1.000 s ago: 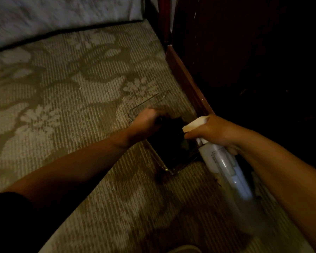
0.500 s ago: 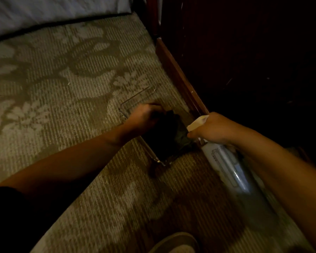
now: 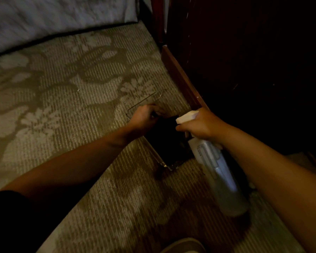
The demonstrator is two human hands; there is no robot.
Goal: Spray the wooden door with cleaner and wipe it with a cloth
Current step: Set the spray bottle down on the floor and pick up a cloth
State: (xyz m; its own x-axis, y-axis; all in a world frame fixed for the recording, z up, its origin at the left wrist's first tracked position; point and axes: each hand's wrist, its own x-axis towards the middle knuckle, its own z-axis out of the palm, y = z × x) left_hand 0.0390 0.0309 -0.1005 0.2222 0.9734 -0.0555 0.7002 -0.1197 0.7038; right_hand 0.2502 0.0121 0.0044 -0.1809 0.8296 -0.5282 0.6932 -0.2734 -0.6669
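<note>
Reach at floor level

Right hand (image 3: 202,125) clenches the spray bottle (image 3: 219,172) by its white head (bottle tilted over the carpet (image 3: 77,110)). Left hand (image 3: 144,117) curls fingers on the dark cloth (image 3: 164,137) in a wire basket (image 3: 159,157), just beside the wooden door (image 3: 244,73).

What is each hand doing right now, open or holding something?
Left hand: closed, fingers curled on the dark cloth.
Right hand: closed, gripping the spray bottle by its head.
</note>
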